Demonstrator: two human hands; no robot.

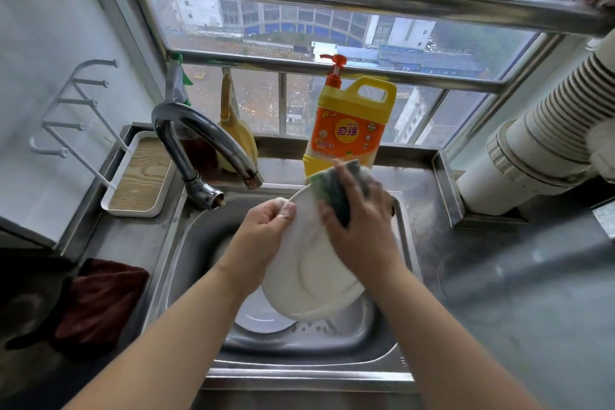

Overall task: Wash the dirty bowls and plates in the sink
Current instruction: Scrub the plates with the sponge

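My left hand [266,223] pinched the round white ceramic plate [312,263] at its 10 o'clock rim; right hand [359,220] gripped the green scouring sponge [332,190] at 12. Best w/ firm circular strokes, plate tilted over the steel sink [186,243].

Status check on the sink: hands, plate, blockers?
Left hand grips plate rim. Right hand presses sponge on it. Another dish underneath; nothing blocking.

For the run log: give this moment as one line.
phase: scrubbing | left hand: grips white plate rim | right hand: presses green sponge on plate | sink: another dish below | faucet: no water visible
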